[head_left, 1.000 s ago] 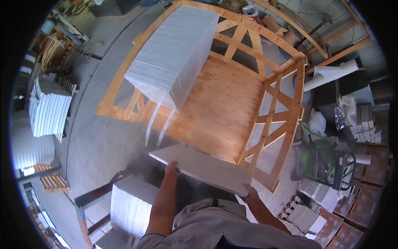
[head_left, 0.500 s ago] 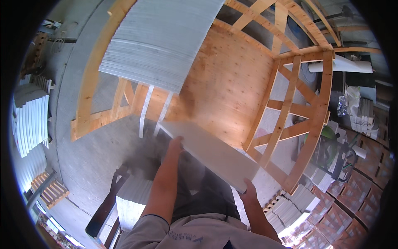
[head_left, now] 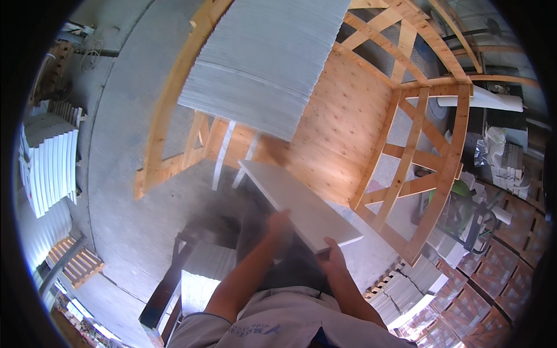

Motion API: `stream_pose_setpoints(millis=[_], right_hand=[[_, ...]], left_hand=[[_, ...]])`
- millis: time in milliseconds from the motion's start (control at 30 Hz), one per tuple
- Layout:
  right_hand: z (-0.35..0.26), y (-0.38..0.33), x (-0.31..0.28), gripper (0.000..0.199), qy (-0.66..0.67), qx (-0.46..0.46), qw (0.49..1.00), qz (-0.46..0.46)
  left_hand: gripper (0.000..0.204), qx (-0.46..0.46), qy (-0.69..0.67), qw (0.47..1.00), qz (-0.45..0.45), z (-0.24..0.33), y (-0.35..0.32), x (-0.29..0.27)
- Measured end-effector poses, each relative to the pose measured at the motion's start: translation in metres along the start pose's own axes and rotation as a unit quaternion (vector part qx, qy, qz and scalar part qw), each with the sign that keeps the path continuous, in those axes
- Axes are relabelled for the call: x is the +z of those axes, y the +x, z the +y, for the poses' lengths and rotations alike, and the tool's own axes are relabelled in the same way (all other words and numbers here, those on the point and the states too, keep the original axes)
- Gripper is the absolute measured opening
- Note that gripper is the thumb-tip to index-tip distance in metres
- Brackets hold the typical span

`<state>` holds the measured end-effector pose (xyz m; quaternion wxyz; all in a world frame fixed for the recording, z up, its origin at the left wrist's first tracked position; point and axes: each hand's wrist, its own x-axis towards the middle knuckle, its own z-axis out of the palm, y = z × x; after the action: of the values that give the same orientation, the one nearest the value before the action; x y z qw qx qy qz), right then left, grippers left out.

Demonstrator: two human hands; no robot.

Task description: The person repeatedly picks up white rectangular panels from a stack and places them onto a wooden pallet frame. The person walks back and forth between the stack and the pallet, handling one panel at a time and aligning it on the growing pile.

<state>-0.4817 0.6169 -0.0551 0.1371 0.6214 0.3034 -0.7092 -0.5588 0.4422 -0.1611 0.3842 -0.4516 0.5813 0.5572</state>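
A flat pale grey slab (head_left: 304, 203) is held out in front of me, tilted, its far end close to the open side of a wooden crate (head_left: 354, 116). Along the slab's left long edge my left hand (head_left: 279, 225) is closed, somewhat blurred. My right hand (head_left: 332, 255) grips the near end, thumb on the top face and fingers hidden beneath. Inside the crate, a thick row of similar grey slabs (head_left: 255, 69) fills the left part, beside the bare plywood panel. Two white strips (head_left: 224, 155) hang over the crate's near edge by the row.
A stack of pale slabs (head_left: 203, 272) stands on a dark frame (head_left: 165, 284) at my lower left. More slabs (head_left: 400, 290) lie at lower right, near wooden crates (head_left: 464, 307). A braced crate side (head_left: 406, 162) rises on the right. A small pallet (head_left: 75, 261) lies far left.
My left hand has slid along the slab's edge toward me, closer to my right hand. The slab has tilted and turned more away from me. The whole view has shifted, moving the crate rightward.
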Motion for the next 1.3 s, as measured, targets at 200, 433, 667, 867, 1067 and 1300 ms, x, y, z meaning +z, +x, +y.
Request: stream_pose_setpoints(millis=[200,433,667,867,1067,1300], right_hand=[[0.003,-0.005,0.014,0.035,-0.173,-0.11,0.964,-0.167],[-0.043,0.003,0.0,0.032,-0.216,-0.138,0.939,-0.228],[-0.024,0.033,0.036,0.033,-0.015,0.089,0.965,-0.247],[-0.019,-0.016,0.1,0.04,-0.235,0.012,0.949,-0.211],[-0.042,-0.083,0.112,0.041,-0.451,-0.2,0.834,-0.248],[-0.006,0.052,0.107,0.046,-0.251,0.25,0.929,-0.11]], left_hand=[[0.039,0.096,-0.013,0.994,-0.041,-0.011,-0.024,-0.032],[0.035,0.156,0.043,0.981,-0.111,0.016,0.036,-0.16],[0.032,-0.147,-0.146,0.978,-0.02,0.129,-0.037,-0.183],[0.043,-0.161,-0.154,0.975,0.007,0.144,-0.038,-0.221],[0.056,-0.101,-0.239,0.966,-0.008,0.086,-0.017,-0.238],[0.044,0.007,-0.341,0.939,0.043,0.05,-0.045,-0.157]])
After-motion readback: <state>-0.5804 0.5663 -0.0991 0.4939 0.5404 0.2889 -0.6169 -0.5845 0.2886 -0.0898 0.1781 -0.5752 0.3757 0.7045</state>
